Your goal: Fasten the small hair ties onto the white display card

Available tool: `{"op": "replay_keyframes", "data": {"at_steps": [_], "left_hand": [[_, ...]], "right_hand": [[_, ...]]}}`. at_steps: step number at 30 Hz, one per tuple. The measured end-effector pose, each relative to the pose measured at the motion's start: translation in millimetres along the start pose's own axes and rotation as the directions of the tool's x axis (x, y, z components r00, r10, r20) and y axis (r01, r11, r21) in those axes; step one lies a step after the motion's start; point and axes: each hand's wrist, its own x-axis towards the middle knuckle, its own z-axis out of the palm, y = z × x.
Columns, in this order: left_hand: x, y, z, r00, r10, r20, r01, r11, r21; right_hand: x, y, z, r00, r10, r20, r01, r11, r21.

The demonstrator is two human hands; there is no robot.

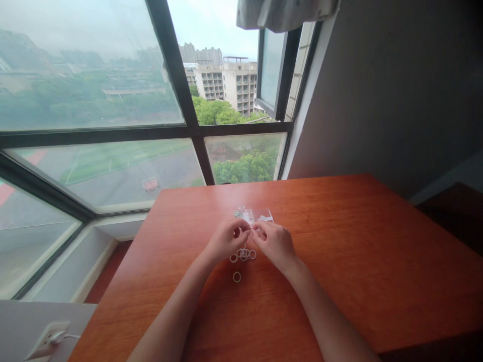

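My left hand point(228, 238) and my right hand point(274, 242) meet over the table, fingertips pinched close together. Between them is something small and pale, too small to name. Just below my hands lies a loose cluster of small pale rings point(244, 254). A single ring point(237, 277) lies apart, nearer to me. Behind my fingers are a clear plastic bag point(266, 215) with a white label or slip, and another transparent piece beside it. A few more rings point(237, 213) sit past my left hand; my fingers partly hide this area.
The reddish-brown wooden table point(358, 251) reaches out to both sides. Dark window frames point(196, 131) stand beyond its far edge, one pane swung open. A grey wall point(377, 90) rises on the right. At lower left a plug sits in a wall socket point(51, 338).
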Motion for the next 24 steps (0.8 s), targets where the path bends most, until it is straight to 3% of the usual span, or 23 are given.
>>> {"op": "replay_keyframes", "data": {"at_steps": [4,9,17,24], "left_hand": [[1,-8,-1.2,0.994,-0.032,-0.102,0.037,0.998,0.042],[2,-24,-6.9,0.957,-0.090,-0.275,0.139,0.976,0.165],[7,-36,-4.6,0.949,-0.165,-0.269,0.226,0.950,0.214],[9,-39,-3.1,0.951,-0.161,-0.265,0.214,0.959,0.186]], "right_hand": [[0,1,1,1.000,0.009,0.021,-0.009,1.000,-0.007],[-1,1,1,0.999,0.005,0.051,-0.004,1.000,-0.019],[-1,-1,1,0.995,-0.038,0.096,0.043,0.998,-0.045],[-2,-2,0,0.992,-0.036,0.118,0.040,0.999,-0.033]]}}
